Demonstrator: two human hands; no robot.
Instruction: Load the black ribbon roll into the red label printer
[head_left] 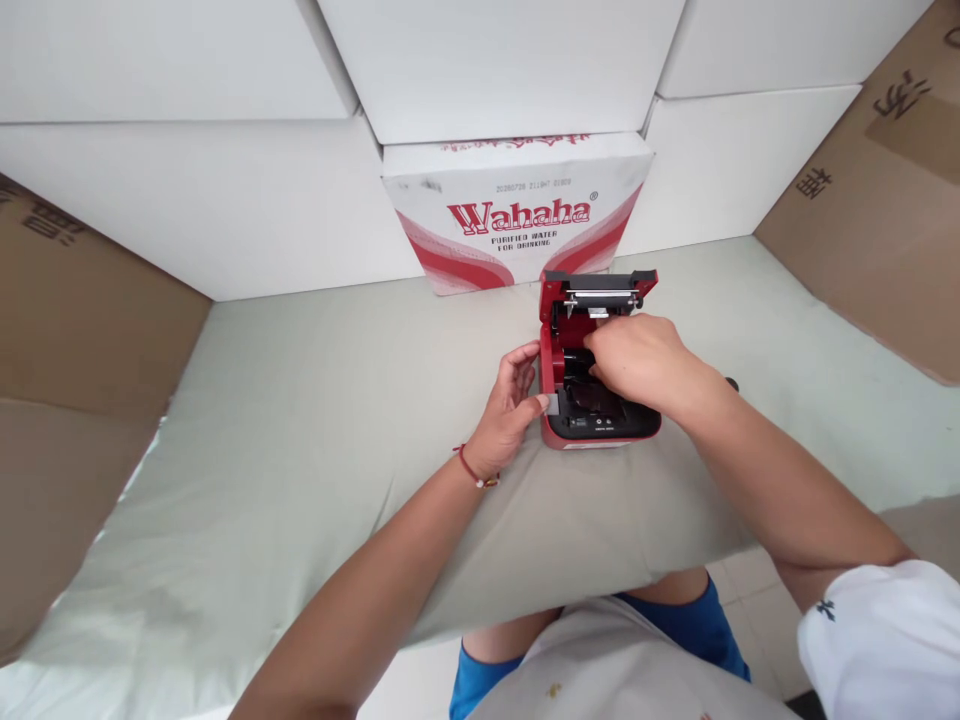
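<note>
A red and black label printer (pixel 551 430) stands on the cloth with its lid (pixel 600 282) raised. Inside it lies a black ribbon roll (pixel 576 362), and a dark film (pixel 596 400) spreads in front of it. My left hand (pixel 512 405) steadies the printer's left side, fingers against the red wall and thumb on a small grey tab (pixel 553 404) at the front left. Reaching in from the right, my right hand (pixel 637 360) has its fingers curled at the roll's right end. Its fingertips are partly hidden inside the housing.
Behind the printer stands a white and red Wahaha carton (pixel 525 215), backed by stacked white boxes (pixel 517 60). Brown cardboard (pixel 75 330) borders the left, and more cardboard (pixel 877 220) the right. A pale green cloth (pixel 337 400) covers the surface, its front edge near my lap.
</note>
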